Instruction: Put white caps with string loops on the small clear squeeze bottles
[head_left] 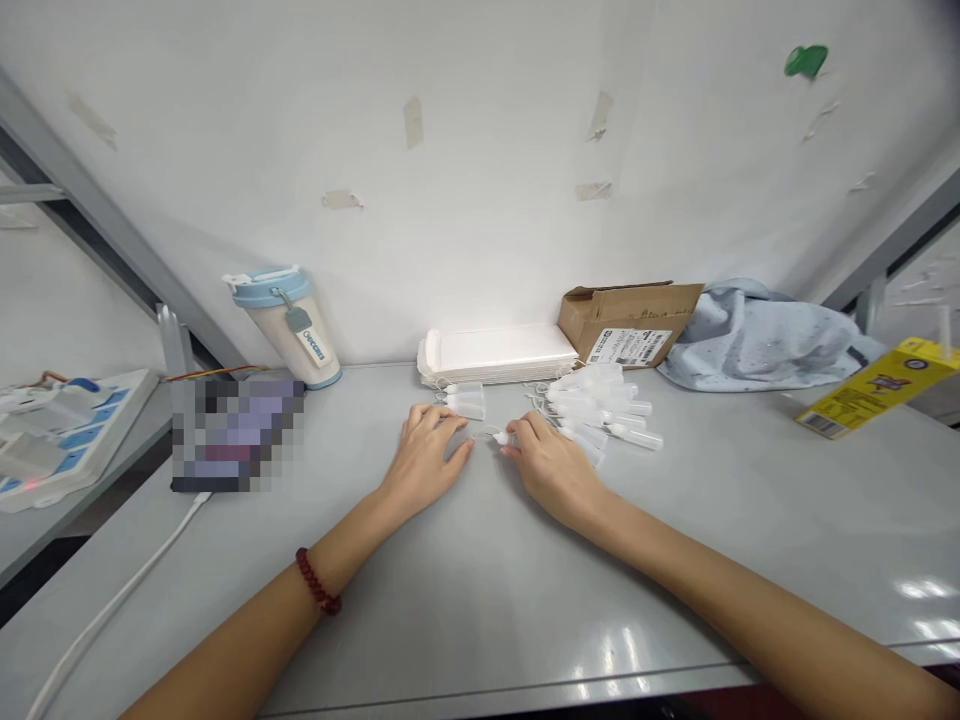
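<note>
My right hand pinches a small translucent dropper bottle just above the grey table. Its white tip and a thin thread-like strand point left, while its body is hidden by the fingers. Across the gap, my left hand rests with thumb and forefinger apart and nothing visible between them. Just beyond its fingertips lie a few similar clear bottles side by side. A loose heap of bottles, with thin strands at their ends, sits behind and right of my right hand.
A stack of white trays stands against the wall, beside an opened cardboard box and a bunched cloth. On the left are a tumbler, a blurred phone-like device with a cable, and a power strip. A yellow carton stands right.
</note>
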